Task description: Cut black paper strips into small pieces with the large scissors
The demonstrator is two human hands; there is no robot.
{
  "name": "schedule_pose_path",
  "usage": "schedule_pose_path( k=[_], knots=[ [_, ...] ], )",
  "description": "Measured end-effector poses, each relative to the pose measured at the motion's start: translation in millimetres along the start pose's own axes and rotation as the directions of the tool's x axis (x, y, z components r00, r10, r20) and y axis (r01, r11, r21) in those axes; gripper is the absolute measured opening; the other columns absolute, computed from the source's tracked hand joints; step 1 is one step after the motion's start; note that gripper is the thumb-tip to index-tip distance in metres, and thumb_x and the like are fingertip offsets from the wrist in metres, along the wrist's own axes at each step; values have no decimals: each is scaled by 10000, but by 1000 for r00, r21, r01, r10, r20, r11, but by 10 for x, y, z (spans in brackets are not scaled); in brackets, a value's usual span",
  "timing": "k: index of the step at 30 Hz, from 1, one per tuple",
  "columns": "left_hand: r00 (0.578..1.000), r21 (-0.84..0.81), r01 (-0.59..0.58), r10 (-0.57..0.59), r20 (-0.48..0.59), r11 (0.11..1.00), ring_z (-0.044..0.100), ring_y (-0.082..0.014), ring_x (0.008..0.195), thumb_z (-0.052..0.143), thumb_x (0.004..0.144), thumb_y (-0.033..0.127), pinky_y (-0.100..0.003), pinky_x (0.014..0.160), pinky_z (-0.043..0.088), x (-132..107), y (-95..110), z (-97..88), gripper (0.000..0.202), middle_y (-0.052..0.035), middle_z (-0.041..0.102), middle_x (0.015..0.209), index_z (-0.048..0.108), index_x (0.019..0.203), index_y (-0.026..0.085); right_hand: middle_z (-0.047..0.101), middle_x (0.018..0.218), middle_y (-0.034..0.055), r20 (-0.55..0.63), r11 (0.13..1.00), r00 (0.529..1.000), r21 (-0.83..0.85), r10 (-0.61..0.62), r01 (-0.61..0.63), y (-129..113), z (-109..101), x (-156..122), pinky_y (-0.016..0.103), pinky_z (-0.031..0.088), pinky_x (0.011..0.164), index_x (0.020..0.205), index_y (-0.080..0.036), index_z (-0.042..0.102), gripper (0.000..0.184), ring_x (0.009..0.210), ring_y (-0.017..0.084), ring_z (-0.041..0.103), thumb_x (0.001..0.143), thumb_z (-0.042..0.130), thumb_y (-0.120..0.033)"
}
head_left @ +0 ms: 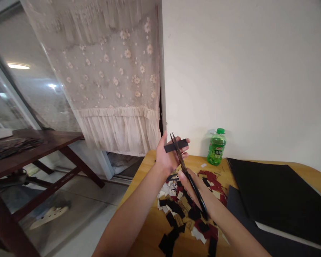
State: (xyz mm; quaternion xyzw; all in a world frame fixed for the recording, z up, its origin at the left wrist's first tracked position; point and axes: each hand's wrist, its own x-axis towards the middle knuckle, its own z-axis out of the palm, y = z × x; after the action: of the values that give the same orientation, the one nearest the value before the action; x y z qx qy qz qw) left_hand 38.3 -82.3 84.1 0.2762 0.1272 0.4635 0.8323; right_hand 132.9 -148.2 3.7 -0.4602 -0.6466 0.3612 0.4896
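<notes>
A narrow black paper strip (169,147) lies across the fingers of my left hand (165,161), whose palm is turned up with the thumb raised. My right hand (187,182) grips a pair of black-handled scissors (195,192). Their blades point away from me, slightly parted, and cross over the strip; whether they touch it I cannot tell. Under both hands, a heap of small cut pieces (176,207) in black, dark red, tan and white is scattered on the wooden table (135,217).
A green-capped bottle (216,148) of green liquid stands at the table's back, near the white wall. Large black sheets (280,200) lie on the right. To the left are a lace curtain (115,78), a dark red table (69,141) and a person's shoe (49,217).
</notes>
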Motion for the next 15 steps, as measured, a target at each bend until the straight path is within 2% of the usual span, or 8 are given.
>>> schedule_pose_path(
  k=[8,15],
  knots=[
    [1000,5,3,-3,-1,1000,476,-140,524,402,822,507,-234,458,312,15,-2,-18,442,-139,618,775,527,624,133,336,595,-54,-48,998,998,-52,-28,25,-59,7,9,260,304,494,691,-217,386,386,519,118,318,813,435,-581],
    [1000,5,-9,9,-6,1000,469,-131,516,377,834,509,-229,463,309,15,-9,-22,461,-139,620,768,533,624,129,373,589,-35,-85,992,996,-127,-33,22,-60,7,10,272,328,512,653,-215,395,440,545,134,357,775,432,-637]
  ],
)
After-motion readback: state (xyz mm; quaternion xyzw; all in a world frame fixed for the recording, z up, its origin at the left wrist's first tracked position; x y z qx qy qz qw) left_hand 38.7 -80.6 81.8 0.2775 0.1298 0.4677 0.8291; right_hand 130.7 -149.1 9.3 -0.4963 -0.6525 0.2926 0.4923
